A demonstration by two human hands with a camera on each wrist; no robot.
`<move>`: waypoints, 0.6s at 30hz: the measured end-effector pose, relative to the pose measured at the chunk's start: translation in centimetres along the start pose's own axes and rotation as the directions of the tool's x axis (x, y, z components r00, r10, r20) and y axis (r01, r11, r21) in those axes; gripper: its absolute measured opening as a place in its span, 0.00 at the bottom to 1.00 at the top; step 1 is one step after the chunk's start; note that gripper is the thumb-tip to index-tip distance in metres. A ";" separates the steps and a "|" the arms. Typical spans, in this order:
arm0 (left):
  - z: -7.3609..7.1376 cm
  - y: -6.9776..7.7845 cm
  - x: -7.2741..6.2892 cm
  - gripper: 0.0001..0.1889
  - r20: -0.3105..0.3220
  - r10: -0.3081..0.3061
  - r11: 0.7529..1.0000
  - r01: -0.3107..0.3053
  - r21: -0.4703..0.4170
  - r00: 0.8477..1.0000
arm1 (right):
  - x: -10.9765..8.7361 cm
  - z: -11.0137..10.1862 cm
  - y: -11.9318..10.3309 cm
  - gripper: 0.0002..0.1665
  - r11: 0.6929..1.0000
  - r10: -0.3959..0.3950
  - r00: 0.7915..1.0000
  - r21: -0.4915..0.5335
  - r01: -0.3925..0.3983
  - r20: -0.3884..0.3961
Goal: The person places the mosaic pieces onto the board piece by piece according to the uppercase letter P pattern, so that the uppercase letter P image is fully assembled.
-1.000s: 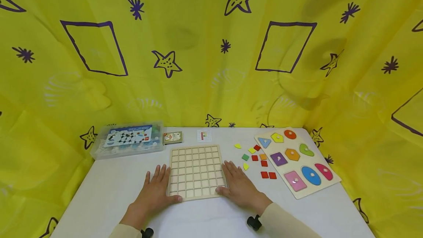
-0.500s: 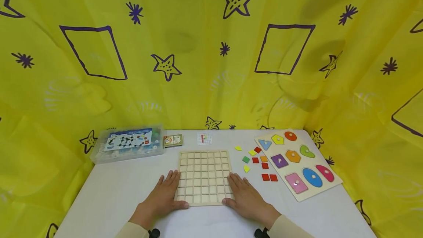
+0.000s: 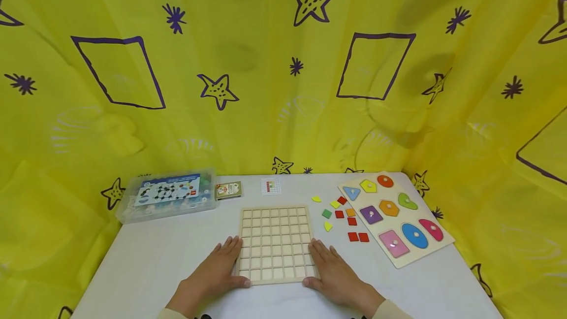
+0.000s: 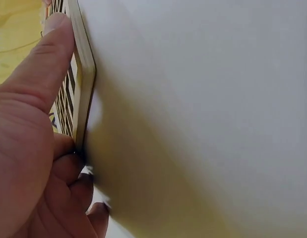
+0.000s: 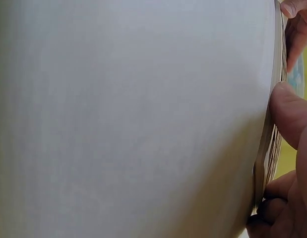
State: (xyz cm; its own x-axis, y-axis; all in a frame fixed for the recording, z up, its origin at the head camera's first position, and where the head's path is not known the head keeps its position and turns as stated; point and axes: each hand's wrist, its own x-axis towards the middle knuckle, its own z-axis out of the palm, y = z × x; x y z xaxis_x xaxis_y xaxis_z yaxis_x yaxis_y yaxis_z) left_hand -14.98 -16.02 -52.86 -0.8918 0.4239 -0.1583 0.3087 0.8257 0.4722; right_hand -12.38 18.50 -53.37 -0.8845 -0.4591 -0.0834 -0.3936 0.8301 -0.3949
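Observation:
A square wooden grid board point(image 3: 276, 246) lies flat on the white table, its cells holding no pieces. My left hand point(image 3: 213, 273) rests along the board's left side, fingers stretched forward and thumb at the near edge. On the opposite side my right hand point(image 3: 338, 275) lies in mirror fashion, its thumb at the near right corner. In the left wrist view the thumb point(image 4: 46, 59) touches the board's rim point(image 4: 85, 99), with the other fingers beside the corner. The right wrist view shows that thumb point(image 5: 288, 111) against the board's edge point(image 5: 265, 144); the fingers are partly hidden.
Several red, yellow, green and orange tiles point(image 3: 339, 214) lie right of the board. Beyond them is a shape puzzle with knobs point(image 3: 425, 210). A clear plastic case point(image 3: 166, 196), a small card box point(image 3: 229, 190) and a printed card point(image 3: 270, 186) stand at the back, before a yellow curtain point(image 3: 248, 132).
Both hands have slid the grid board to the right and toward me, and it sits straighter than before. The loose tiles and the puzzle stay in place; the head view has shifted slightly.

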 end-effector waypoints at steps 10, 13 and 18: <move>-1.6 -2.5 -0.3 0.60 0.025 0.087 0.996 -0.088 0.010 0.996 | -0.1 0.2 -0.6 0.54 0.998 -0.029 1.000 -0.053 0.030 0.011; -1.9 -3.5 -0.3 0.63 0.019 0.111 0.993 -0.111 0.025 0.994 | 0.0 0.2 -0.7 0.54 0.998 -0.051 0.999 -0.046 0.052 0.019; -2.1 -4.2 -0.1 0.68 0.026 0.138 0.990 -0.139 0.035 0.990 | 0.1 0.0 -0.9 0.54 0.997 -0.057 0.998 -0.051 0.059 0.038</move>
State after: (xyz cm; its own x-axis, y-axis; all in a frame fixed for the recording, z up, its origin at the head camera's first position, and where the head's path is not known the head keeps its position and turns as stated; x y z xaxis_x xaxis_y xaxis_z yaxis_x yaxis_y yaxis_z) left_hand -16.88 -20.33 -52.98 -0.8317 0.5433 -0.1145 0.4407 0.7714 0.4591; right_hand -12.14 17.74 -53.03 -0.8506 -0.5171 -0.0953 -0.4571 0.8168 -0.3519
